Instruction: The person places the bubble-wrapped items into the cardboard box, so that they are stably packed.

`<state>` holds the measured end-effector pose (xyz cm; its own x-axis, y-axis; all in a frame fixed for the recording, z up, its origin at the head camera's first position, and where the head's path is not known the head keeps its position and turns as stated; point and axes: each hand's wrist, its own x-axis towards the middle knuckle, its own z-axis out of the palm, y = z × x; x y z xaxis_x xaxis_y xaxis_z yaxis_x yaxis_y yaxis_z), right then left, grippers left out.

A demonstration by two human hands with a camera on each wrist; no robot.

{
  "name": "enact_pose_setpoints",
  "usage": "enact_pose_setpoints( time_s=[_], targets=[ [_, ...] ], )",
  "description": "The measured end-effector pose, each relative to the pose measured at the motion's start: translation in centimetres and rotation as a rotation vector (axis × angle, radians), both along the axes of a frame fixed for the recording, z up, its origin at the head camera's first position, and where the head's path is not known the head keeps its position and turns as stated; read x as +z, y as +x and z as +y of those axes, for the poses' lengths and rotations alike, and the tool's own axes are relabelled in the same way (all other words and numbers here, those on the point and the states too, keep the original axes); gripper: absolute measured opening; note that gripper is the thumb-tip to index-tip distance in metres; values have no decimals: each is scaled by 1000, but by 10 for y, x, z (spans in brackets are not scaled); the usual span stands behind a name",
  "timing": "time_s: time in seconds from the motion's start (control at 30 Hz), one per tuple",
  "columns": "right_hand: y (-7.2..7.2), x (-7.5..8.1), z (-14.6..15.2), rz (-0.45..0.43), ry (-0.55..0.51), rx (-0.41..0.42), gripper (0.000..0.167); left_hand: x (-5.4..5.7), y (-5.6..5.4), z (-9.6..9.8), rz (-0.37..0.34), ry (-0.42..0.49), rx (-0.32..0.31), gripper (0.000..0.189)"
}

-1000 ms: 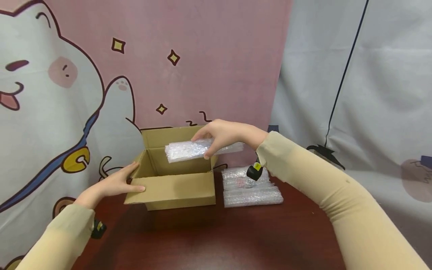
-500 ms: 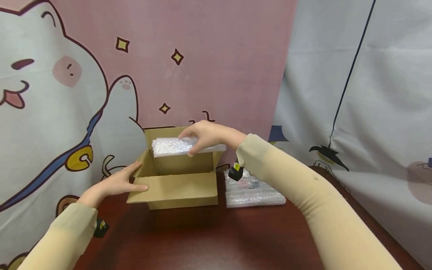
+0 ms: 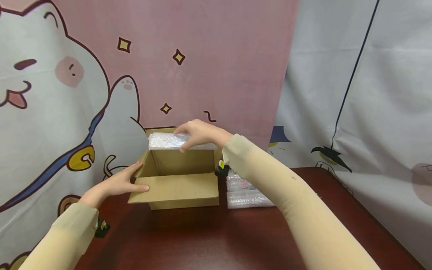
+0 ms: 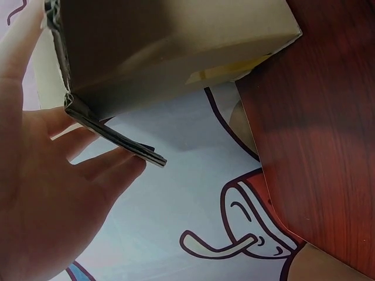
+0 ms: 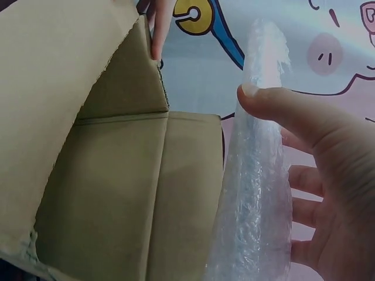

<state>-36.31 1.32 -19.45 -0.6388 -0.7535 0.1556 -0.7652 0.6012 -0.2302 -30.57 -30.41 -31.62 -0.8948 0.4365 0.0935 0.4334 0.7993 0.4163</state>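
An open cardboard box (image 3: 182, 189) stands on the table, its front flap folded outward. My left hand (image 3: 116, 183) grips the box's left front corner, thumb over the front flap; in the left wrist view its fingers (image 4: 111, 170) lie behind the side flap's edge. Above the box's back edge, my right hand (image 3: 200, 133) holds a long bubble-wrapped bundle (image 3: 165, 141) level between thumb and fingers. The right wrist view shows this bundle (image 5: 249, 181) beside the box opening, thumb on one side and fingers on the other. What is wrapped inside is hidden.
More bubble-wrapped bundles (image 3: 248, 197) lie on the table right of the box, partly behind my right sleeve. A printed cloth (image 3: 219, 56) hangs close behind the box. The dark red tabletop (image 3: 202, 240) stretches toward me.
My right hand has carried the bubble-wrapped bundle left and slightly up, from the box's right side to over its back edge. The left hand keeps its grip on the box.
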Motion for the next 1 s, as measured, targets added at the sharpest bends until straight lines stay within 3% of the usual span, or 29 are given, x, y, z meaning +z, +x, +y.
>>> enact_pose_setpoints(
  time_s=[0.53,0.77,1.0],
  targets=[
    [-16,-35,-24,-19,-21,-113,65,-3,0,-2,9,-4,1,108],
    [-23,-58,-32,-41,11,-164,63,-4,0,-2,14,-19,9,108],
    [-28,-70,-34,-24,41,-204,64,-4,2,-2,13,-25,10,109]
  ],
)
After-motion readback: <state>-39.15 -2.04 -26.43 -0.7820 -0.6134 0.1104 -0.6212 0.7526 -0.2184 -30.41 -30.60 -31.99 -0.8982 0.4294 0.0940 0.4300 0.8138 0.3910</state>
